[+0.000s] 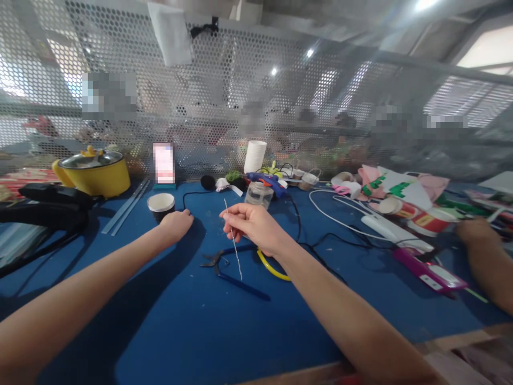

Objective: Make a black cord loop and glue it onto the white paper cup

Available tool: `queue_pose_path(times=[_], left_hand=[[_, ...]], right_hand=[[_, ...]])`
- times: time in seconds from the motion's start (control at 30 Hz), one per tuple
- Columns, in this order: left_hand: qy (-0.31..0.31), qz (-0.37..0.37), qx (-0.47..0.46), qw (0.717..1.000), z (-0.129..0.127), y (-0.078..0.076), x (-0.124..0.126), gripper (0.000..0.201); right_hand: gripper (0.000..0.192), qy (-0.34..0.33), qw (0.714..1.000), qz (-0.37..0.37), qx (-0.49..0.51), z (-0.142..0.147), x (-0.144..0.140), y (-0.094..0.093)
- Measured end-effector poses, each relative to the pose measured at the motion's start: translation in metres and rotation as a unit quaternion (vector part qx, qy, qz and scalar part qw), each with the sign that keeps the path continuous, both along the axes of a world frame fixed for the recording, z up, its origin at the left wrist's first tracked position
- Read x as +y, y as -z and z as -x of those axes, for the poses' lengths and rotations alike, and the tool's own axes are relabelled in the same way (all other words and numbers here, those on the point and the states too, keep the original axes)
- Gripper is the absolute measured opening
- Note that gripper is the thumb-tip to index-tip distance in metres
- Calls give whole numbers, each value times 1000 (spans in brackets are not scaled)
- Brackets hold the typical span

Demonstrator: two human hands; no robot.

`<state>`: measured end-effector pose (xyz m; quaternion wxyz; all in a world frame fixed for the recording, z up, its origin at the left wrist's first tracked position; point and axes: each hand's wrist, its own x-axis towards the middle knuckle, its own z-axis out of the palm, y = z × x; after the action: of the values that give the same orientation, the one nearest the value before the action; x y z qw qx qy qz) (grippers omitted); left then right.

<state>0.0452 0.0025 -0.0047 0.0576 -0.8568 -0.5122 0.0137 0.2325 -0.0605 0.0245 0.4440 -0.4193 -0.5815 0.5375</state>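
The right hand (250, 224) pinches a thin silvery wire (236, 251) between thumb and fingertips over blue-handled pliers (218, 263) on the table (192, 331), while the left hand (177, 225) lies beside a paper cup (161, 202), its grip impossible to tell.

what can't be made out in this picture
All in the head view:
Left hand: its underside, hidden by the hand itself.
Strand in the right hand: material, too thin to tell.
Yellow curved piece: partly hidden by the right forearm.
Phone: screen blurred into blocks.
Another person's arm: cut off by the right edge.
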Motion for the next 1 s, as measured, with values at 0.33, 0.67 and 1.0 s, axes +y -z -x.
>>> queue_pose_path(times=[0.33, 0.67, 1.0], left_hand=[[72, 40, -143, 986, -19, -21, 4, 27], [32, 95, -313, 945, -11, -15, -15, 34], [-91, 329, -572, 746, -31, -10, -33, 26]], right_hand=[[9, 54, 998, 28, -35, -24, 4, 9], [12, 15, 996, 90, -19, -2, 22, 24], [23, 64, 946, -101, -301, 30, 53, 19]])
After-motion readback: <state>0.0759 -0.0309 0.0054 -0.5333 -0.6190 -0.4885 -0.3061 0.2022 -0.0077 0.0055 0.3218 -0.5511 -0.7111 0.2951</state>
